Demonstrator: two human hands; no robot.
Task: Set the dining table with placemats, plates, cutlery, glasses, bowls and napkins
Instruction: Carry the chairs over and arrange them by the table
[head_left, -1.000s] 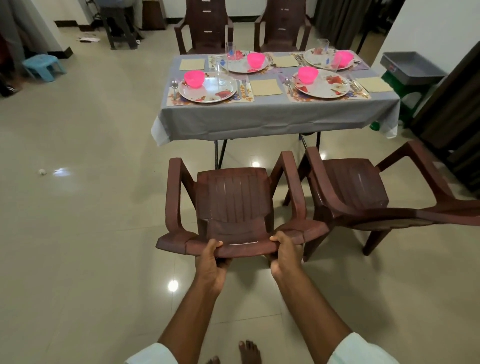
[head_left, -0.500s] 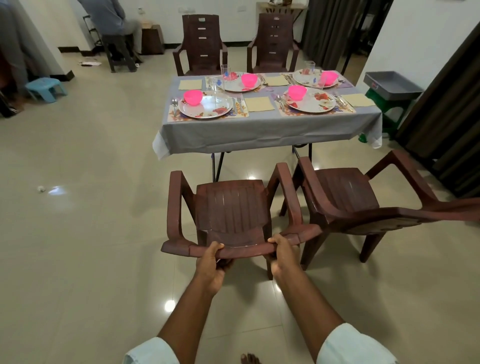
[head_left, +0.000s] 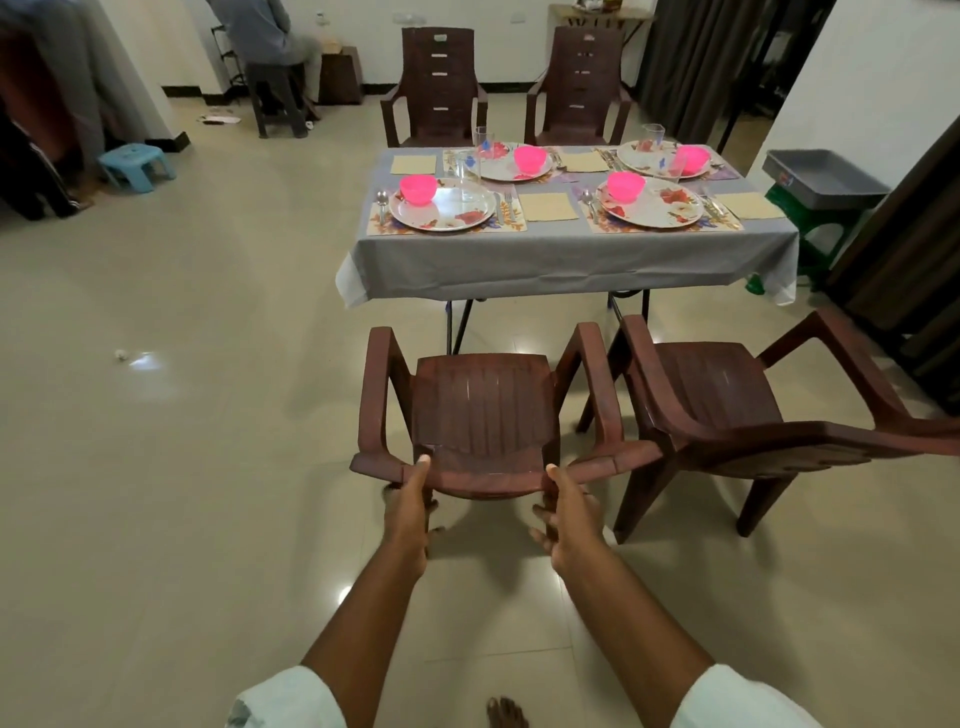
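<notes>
You are gripping the chair (head_left: 483, 415) backrest, left hand (head_left: 410, 512) and right hand (head_left: 569, 519) both clamped on it. At 12 o'clock the desk (head_left: 566, 260) is standing set; a hard push is risking toppled glasses (head_left: 466, 169).

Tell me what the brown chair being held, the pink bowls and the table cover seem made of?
Chair: likely moulded plastic, semi-glossy, with ribbed seat in one piece. Pink bowls: probably plastic, bright and slightly translucent. Table cover: grey woven cloth, matte, hanging in soft folds.

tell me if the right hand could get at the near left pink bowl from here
Probably not: the right hand is at the chair back, and that chair plus open floor separate it from the bowl on the table.
</notes>
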